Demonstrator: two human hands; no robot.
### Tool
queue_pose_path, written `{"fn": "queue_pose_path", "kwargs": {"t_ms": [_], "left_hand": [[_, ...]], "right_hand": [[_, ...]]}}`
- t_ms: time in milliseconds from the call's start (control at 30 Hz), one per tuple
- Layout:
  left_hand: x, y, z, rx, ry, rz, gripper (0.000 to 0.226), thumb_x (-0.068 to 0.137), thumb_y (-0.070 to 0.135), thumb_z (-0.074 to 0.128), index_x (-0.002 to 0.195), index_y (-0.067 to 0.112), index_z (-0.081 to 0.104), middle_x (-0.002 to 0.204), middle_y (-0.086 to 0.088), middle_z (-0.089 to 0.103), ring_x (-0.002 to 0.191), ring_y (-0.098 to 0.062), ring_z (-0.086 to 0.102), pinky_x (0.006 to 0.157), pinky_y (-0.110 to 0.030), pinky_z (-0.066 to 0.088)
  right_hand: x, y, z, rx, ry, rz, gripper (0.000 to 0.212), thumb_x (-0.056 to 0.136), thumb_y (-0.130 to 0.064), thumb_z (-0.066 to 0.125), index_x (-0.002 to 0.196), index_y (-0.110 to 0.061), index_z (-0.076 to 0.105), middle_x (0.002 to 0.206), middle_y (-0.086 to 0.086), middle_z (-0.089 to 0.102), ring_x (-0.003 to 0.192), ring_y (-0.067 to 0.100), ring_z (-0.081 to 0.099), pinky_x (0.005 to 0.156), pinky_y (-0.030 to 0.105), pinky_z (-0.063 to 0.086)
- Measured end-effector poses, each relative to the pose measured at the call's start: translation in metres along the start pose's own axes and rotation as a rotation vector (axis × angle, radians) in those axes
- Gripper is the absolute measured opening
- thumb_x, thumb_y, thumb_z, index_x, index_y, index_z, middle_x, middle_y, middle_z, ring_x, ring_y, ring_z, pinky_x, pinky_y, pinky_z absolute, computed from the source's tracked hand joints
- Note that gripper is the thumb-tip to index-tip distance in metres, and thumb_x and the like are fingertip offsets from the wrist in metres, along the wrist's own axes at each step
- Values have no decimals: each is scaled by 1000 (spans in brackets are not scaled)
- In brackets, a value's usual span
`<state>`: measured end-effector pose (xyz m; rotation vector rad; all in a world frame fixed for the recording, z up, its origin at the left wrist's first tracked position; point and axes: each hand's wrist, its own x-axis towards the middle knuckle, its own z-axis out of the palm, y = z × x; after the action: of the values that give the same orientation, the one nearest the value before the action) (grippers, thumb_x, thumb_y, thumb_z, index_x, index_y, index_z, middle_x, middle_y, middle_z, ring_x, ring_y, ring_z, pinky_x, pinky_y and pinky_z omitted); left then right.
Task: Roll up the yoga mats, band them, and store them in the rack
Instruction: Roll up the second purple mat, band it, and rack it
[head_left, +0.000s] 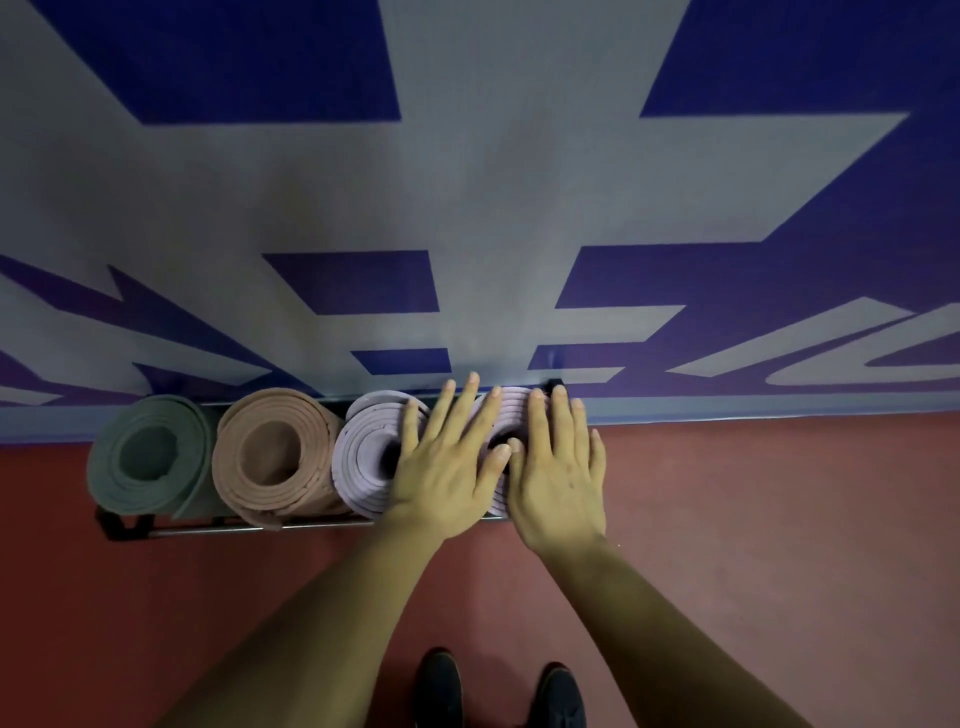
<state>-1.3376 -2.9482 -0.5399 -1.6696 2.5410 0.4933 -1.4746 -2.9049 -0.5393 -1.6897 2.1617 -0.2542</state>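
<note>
Several rolled yoga mats stand on end in a low black metal rack (119, 525) against the wall. From the left they are a green mat (148, 457), a tan mat (272, 454), a lilac mat (363, 457) and a second lilac mat (511, 410) at the right end. My left hand (447, 462) lies flat, fingers straight, across the top of both lilac mats. My right hand (558, 467) presses flat on the top of the right lilac mat, which is mostly hidden beneath it. No bands are visible from above.
The rack stands where the red floor (753, 519) meets a grey wall with blue shapes (467, 208). My two dark shoes (498, 691) are on the floor just in front of the rack.
</note>
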Motion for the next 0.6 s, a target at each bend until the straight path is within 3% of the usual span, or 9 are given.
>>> {"fn": "queue_pose_path", "kwargs": {"t_ms": [167, 333, 433, 500, 600], "left_hand": [[1, -18, 10, 47, 16, 13, 61, 106, 45, 0, 159, 19, 16, 165, -5, 24, 150, -24, 30, 118, -52, 24], [4, -14, 13, 63, 12, -15, 62, 107, 44, 2, 156, 14, 25, 162, -5, 34, 147, -23, 38, 117, -53, 32], [4, -22, 16, 116, 46, 20, 58, 107, 41, 11, 156, 14, 28, 160, -5, 37, 146, -23, 38, 118, -51, 25], [7, -23, 15, 137, 53, 12, 58, 107, 39, 10, 155, 13, 27, 159, -5, 38, 146, -23, 39, 117, -50, 22], [10, -21, 12, 104, 48, -15, 60, 108, 38, 3, 156, 12, 27, 160, -5, 36, 146, -22, 38, 118, -48, 21]], "right_hand": [[12, 0, 17, -112, 69, -71, 61, 106, -41, 22, 158, -10, 32, 166, 14, 27, 155, 33, 20, 122, 57, 25], [13, 4, 33, -141, 78, -29, 62, 106, -41, 23, 161, -12, 24, 168, 12, 22, 156, 32, 15, 123, 56, 22], [18, 3, 34, -157, 74, -44, 62, 106, -41, 23, 160, -12, 26, 167, 12, 24, 156, 32, 16, 123, 56, 22], [24, 0, 32, -162, 60, -53, 63, 106, -41, 21, 160, -12, 26, 167, 12, 24, 156, 32, 16, 124, 55, 19], [31, -1, 25, -159, 42, -78, 67, 104, -46, 15, 161, -12, 24, 169, 12, 19, 157, 33, 10, 124, 53, 3]]}}
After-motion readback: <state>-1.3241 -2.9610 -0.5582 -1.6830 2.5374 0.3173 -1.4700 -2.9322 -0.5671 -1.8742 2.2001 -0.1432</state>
